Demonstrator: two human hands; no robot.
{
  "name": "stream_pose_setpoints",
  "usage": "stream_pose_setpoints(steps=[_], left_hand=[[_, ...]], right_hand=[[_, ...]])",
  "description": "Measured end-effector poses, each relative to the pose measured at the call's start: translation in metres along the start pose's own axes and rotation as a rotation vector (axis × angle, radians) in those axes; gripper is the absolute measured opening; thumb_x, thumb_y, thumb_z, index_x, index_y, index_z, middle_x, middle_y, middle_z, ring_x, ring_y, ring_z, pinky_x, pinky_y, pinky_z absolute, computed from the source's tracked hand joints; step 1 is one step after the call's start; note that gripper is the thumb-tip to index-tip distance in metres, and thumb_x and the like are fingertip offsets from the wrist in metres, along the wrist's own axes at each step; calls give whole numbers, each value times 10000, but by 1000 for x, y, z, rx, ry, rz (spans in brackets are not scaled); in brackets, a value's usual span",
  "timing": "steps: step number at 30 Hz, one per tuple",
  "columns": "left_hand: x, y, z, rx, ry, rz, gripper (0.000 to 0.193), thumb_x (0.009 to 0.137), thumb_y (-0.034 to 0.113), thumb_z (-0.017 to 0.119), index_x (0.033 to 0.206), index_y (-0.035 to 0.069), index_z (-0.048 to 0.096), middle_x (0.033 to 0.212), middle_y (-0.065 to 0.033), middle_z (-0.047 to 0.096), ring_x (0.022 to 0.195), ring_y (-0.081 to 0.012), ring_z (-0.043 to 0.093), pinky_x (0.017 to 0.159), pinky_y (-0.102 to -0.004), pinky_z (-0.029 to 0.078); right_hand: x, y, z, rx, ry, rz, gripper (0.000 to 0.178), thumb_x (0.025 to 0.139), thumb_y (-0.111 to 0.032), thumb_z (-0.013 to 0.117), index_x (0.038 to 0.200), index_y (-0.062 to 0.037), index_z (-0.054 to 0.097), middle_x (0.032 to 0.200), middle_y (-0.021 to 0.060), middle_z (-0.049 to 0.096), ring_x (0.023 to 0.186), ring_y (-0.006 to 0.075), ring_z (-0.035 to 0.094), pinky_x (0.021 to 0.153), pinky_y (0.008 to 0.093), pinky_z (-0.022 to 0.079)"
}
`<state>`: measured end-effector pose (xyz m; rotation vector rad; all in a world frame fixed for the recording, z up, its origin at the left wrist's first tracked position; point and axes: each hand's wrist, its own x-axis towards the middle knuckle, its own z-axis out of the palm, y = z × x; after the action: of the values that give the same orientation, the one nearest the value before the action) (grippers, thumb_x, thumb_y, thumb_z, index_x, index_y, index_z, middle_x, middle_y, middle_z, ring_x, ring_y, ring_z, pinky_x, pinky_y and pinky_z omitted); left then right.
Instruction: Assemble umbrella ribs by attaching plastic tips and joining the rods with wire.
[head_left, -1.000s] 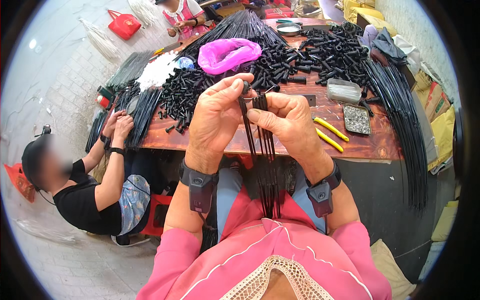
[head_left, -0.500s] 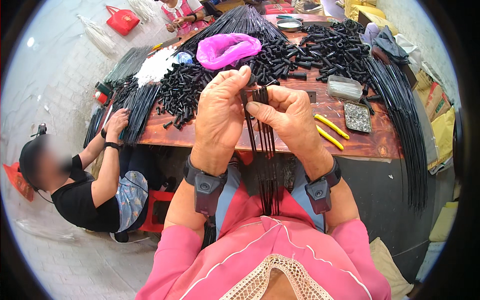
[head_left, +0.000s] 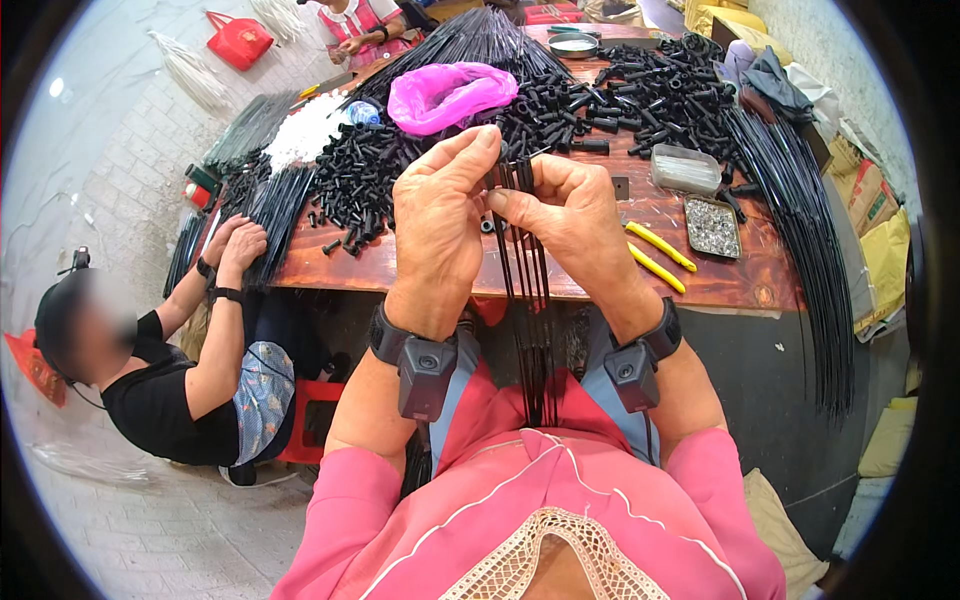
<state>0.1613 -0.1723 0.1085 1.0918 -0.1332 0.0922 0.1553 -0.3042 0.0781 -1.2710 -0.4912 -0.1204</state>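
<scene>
Left hand [head_left: 440, 230]: upper centre; fingertips drawn in narrow at the rod tops; cannot tell whether they close on one.
Right hand [head_left: 575, 225]: upper centre; thumb and fingers pinch the rods.
Black rods [head_left: 538, 375]: thin loose bundle, upper centre down to the red cloth [head_left: 485, 400] over the lap, lower centre.
Rod handling: tops best held level, pinch light but even; thin lengths would likely splay or slip if it loosens. Left fingertips should work one rod at a time.
Rod tops: partly behind fingers; dark piece [head_left: 503, 151] there, shape unclear.
Rod lower ends: blur into cloth, count uncertain.
Far person [head_left: 372, 32]: cut off, top edge.
</scene>
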Motion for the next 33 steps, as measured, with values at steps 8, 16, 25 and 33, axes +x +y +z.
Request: stream_pose_setpoints(steps=[8, 16, 25, 33], left_hand=[[-1, 6, -4, -35, -48, -36, 139, 870, 101, 705, 967, 5, 679, 827, -15, 660, 713, -77, 587, 632, -214, 449], [1, 16, -19, 0, -178, -73, 158, 903, 117, 653, 976, -23, 660, 871, -61, 670, 782, -131, 634, 705, -255, 500], [-12, 24, -15, 108, -195, -103, 198, 869, 89, 680, 1040, -12, 669, 918, -40, 679, 813, -102, 622, 762, -254, 489], [-12, 11, -30, 86, -306, -20, 295, 854, 14, 670, 1144, -30, 639, 999, -66, 687, 874, -116, 637, 820, -259, 503]], right_hand=[[3, -6, -3, -163, -29, 6, 110, 804, -55, 731, 829, 32, 668, 753, 11, 666, 679, 31, 568, 581, 219, 483], [2, -7, 1, -78, -86, 29, 137, 816, -97, 728, 824, 26, 667, 718, -2, 643, 652, 32, 546, 566, 232, 466], [-3, -21, -1, -98, -63, 154, 147, 798, -109, 747, 773, 1, 652, 637, -2, 610, 542, 29, 510, 433, 211, 389], [4, -6, -3, 3, -89, 76, 238, 757, -105, 776, 648, -45, 573, 577, -7, 572, 493, 23, 491, 398, 199, 371]])
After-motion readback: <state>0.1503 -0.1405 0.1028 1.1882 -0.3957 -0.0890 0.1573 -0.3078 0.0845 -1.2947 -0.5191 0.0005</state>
